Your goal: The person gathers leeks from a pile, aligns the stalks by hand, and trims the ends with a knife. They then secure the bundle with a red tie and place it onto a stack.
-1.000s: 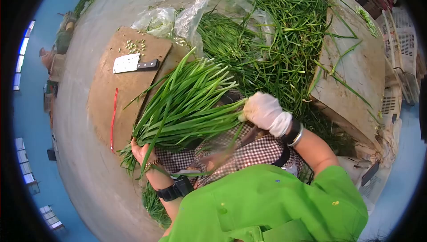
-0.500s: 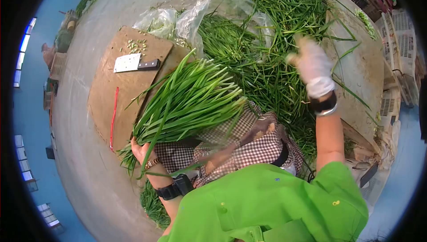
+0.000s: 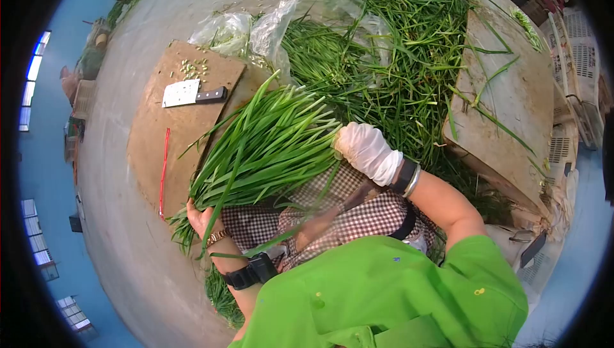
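A thick bunch of garlic chives (image 3: 262, 137) lies across my lap, pale stem ends to the right and green tips to the left. Bare, my left hand (image 3: 201, 219) is closed round the leafy end at the lower left. My right hand (image 3: 364, 150), in a white glove, is at the cut stem ends with its fingers curled in against them; the fingertips are partly hidden. Left of the bunch, a cleaver (image 3: 192, 93) with a black handle and a red tie strip (image 3: 164, 172) lie on a brown wooden board (image 3: 144, 140).
Loose chives (image 3: 409, 35) are heaped in front of me, partly under clear plastic sheeting (image 3: 275, 25). A second board (image 3: 511, 92) stands at right with stray leaves on it. White plastic crates (image 3: 579, 54) line the far right. Small cut pieces (image 3: 194, 69) lie beside the cleaver.
My right hand has come down from over the heaped chives to the stem ends of the bunch. My left hand keeps its hold in the same place.
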A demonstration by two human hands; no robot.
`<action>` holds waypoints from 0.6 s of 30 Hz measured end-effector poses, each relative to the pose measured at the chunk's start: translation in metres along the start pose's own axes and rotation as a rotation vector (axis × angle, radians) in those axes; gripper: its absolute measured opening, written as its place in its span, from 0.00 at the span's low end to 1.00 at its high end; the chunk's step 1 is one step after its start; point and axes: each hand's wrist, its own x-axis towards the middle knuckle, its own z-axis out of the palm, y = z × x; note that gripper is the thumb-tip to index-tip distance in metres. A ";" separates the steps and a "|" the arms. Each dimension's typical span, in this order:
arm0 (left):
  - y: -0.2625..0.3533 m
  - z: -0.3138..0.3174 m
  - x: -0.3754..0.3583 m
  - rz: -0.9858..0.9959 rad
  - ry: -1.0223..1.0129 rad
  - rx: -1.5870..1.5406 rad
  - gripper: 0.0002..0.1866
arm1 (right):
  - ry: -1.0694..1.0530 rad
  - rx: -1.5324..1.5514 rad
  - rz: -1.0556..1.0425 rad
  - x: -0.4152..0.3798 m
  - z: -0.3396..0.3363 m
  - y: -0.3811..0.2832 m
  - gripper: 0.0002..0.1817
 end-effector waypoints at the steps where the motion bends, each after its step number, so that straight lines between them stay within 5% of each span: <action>1: -0.006 -0.005 0.000 0.132 -0.021 0.231 0.16 | -0.018 0.049 0.059 -0.001 -0.001 0.002 0.07; 4: -0.009 -0.021 0.007 0.283 -0.043 0.576 0.16 | -0.028 0.207 0.094 0.000 -0.019 -0.003 0.08; 6: -0.003 -0.001 -0.001 0.124 0.040 0.155 0.15 | -0.173 0.464 0.171 0.009 -0.056 -0.010 0.07; 7: -0.004 -0.003 0.002 0.077 0.036 0.081 0.15 | 0.074 0.664 0.021 0.009 -0.045 0.005 0.11; 9: -0.001 -0.001 0.003 -0.015 0.033 -0.066 0.15 | 0.157 0.886 0.173 0.018 -0.066 0.018 0.09; 11: 0.000 0.010 -0.006 0.066 0.093 0.124 0.14 | 0.146 1.505 0.451 0.017 -0.082 0.020 0.06; 13: 0.001 0.015 -0.010 0.122 0.078 0.223 0.14 | 0.054 1.611 0.312 0.015 -0.083 0.025 0.06; 15: 0.005 0.013 -0.002 -0.039 0.041 -0.070 0.14 | 0.044 1.707 0.300 0.017 -0.108 0.014 0.06; 16: 0.007 0.010 0.001 -0.115 0.028 -0.217 0.14 | 0.195 1.650 0.121 0.022 -0.124 0.023 0.07; 17: 0.008 0.009 0.000 -0.078 0.055 -0.178 0.14 | 0.344 1.557 0.214 0.027 -0.128 0.034 0.11; 18: 0.006 0.012 -0.003 -0.039 0.080 -0.140 0.15 | 0.536 0.826 0.201 0.035 -0.121 0.053 0.17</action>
